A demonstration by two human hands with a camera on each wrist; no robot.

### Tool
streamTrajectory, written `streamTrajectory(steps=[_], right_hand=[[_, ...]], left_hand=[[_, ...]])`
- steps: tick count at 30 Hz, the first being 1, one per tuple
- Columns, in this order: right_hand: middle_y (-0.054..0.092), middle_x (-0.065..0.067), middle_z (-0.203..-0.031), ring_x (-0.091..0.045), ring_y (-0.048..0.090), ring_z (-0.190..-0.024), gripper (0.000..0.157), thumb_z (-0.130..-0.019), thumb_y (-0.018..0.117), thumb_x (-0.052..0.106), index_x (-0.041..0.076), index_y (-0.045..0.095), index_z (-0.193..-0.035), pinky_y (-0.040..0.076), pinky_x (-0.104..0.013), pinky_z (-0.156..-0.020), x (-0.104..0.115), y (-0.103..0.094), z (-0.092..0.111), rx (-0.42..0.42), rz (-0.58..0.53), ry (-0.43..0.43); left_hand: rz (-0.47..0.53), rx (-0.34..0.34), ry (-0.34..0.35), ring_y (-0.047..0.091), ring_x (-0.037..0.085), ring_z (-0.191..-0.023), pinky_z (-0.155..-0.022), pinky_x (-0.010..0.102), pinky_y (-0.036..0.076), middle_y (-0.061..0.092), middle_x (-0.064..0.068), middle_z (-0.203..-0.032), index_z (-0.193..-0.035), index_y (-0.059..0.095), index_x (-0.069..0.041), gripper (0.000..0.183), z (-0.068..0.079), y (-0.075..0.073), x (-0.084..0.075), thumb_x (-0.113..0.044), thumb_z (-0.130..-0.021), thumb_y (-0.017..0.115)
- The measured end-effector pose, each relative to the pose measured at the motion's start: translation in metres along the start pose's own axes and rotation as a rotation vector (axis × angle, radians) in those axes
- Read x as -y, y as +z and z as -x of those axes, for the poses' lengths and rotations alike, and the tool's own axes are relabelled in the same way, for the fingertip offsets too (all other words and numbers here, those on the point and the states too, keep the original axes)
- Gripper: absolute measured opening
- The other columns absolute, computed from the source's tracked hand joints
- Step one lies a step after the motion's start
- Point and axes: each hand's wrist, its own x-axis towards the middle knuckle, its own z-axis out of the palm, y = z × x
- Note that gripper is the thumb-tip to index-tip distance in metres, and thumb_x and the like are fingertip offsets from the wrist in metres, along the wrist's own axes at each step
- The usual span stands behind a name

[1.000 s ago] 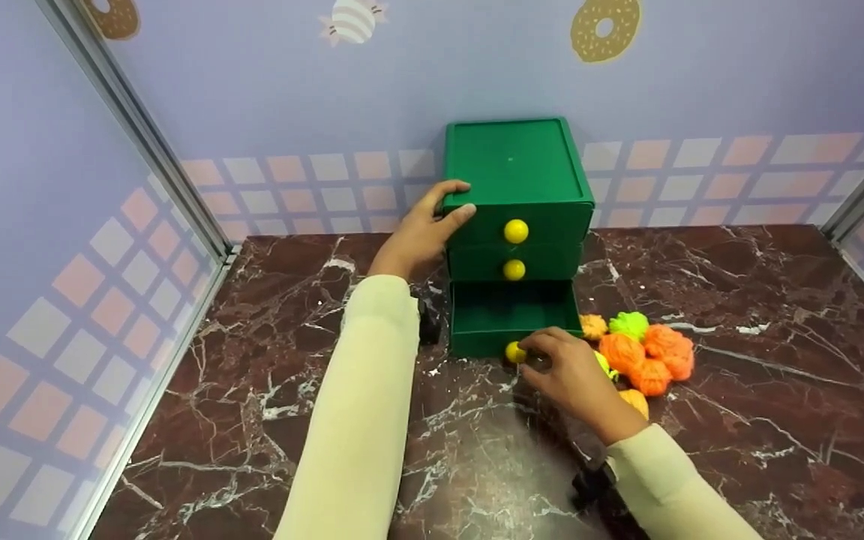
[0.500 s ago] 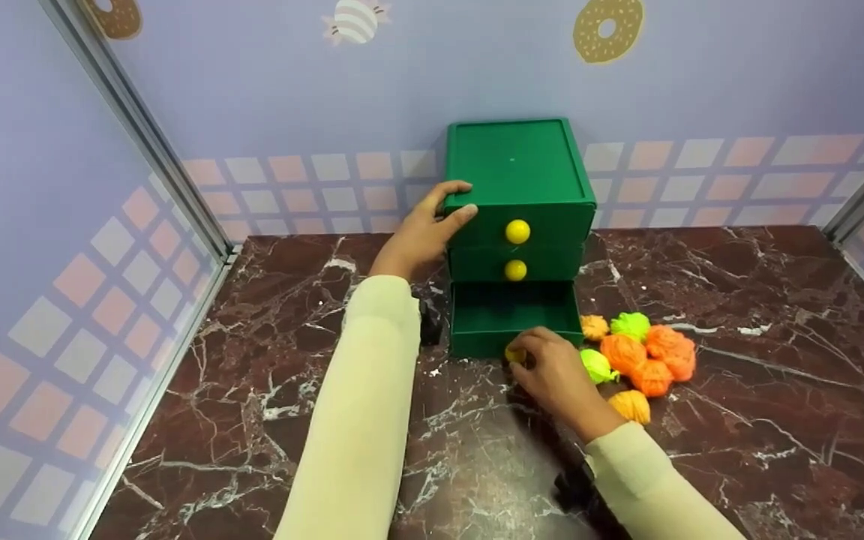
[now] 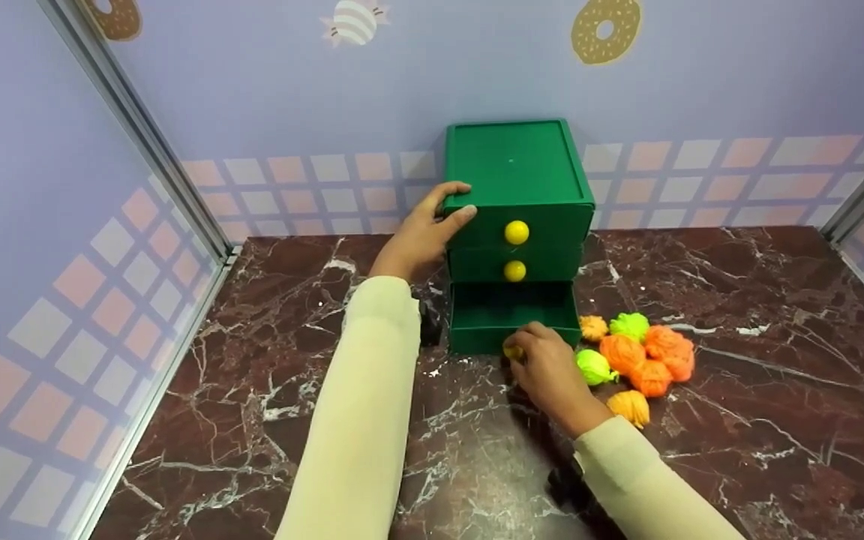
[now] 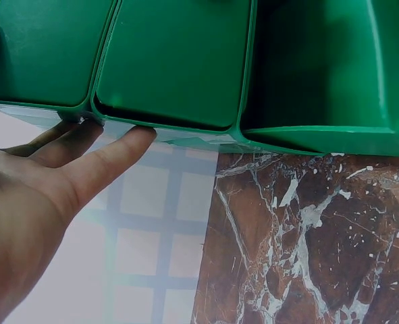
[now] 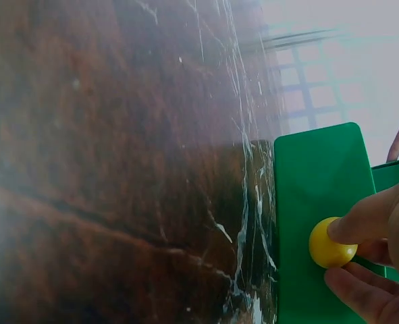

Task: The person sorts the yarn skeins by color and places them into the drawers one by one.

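A green drawer cabinet (image 3: 522, 161) stands against the back wall, its bottom drawer (image 3: 477, 341) pulled out with the dark interior showing. My left hand (image 3: 418, 236) grips the cabinet's upper left front corner, thumb on the front. In the left wrist view, fingers (image 4: 111, 162) lie along the cabinet's side. At the bottom drawer, my right hand (image 3: 552, 375) pinches the yellow knob (image 5: 331, 246) between thumb and fingers. The upper two drawers are closed, each with a yellow knob (image 3: 516, 232) showing. The bottom knob is mostly hidden by the right hand in the head view.
Several yarn balls (image 3: 622, 352) in orange, yellow-orange and lime green lie clustered right of the drawer. One lime ball (image 3: 595, 367) sits close to the right hand. Under everything is a dark red marbled table (image 3: 289, 465), with patterned walls (image 3: 312, 90) behind and at the sides.
My right hand has moved left onto the bottom drawer's knob and taken hold of it. The drawer front has shifted slightly inward. My left hand has stayed on the cabinet corner.
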Motion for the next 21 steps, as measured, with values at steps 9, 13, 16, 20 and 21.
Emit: streamTrajectory(steps=[9,13,16,20,21], right_hand=[[0.063,-0.006,-0.095,-0.027,0.061,-0.089,0.013,-0.08,0.072,0.001,0.007,0.073,-0.092,0.054,-0.043,-0.084,-0.003,0.001,-0.016,-0.018,-0.015,-0.007],[0.063,-0.007,-0.095,-0.027,0.061,-0.089,0.014,-0.08,0.072,-0.001,0.007,0.072,-0.092,0.054,-0.043,-0.084,-0.006,0.002,-0.024,-0.034,-0.016,-0.014],[0.063,-0.007,-0.096,-0.028,0.062,-0.091,0.013,-0.081,0.072,0.0,0.006,0.072,-0.093,0.054,-0.043,-0.085,-0.007,0.003,-0.028,-0.033,-0.018,0.0],[0.063,-0.007,-0.097,-0.028,0.061,-0.091,0.012,-0.082,0.071,0.0,0.006,0.072,-0.092,0.053,-0.044,-0.085,-0.009,0.004,-0.033,-0.032,-0.021,0.024],[0.062,-0.007,-0.097,-0.028,0.061,-0.091,0.013,-0.081,0.071,0.0,0.006,0.072,-0.092,0.053,-0.044,-0.085,-0.009,0.004,-0.035,-0.031,-0.022,0.029]], left_hand=[[-0.096,-0.025,0.06,0.044,0.025,-0.136,-0.102,0.042,0.045,0.039,0.001,-0.151,-0.137,0.042,-0.047,0.046,-0.014,-0.003,0.017,-0.056,-0.093,0.052],[-0.102,-0.028,0.063,0.044,0.024,-0.135,-0.101,0.042,0.046,0.039,0.001,-0.151,-0.138,0.041,-0.046,0.046,-0.015,-0.004,0.018,-0.056,-0.094,0.052],[-0.103,-0.03,0.057,0.047,0.023,-0.132,-0.101,0.041,0.045,0.041,0.001,-0.15,-0.137,0.042,-0.045,0.046,-0.014,-0.004,0.019,-0.055,-0.094,0.052],[-0.092,-0.031,0.058,0.05,0.021,-0.126,-0.099,0.039,0.046,0.043,0.002,-0.148,-0.136,0.044,-0.045,0.045,-0.014,-0.002,0.018,-0.055,-0.093,0.053],[-0.09,-0.031,0.06,0.051,0.021,-0.125,-0.098,0.039,0.046,0.044,0.002,-0.147,-0.136,0.044,-0.044,0.045,-0.014,-0.002,0.018,-0.055,-0.094,0.053]])
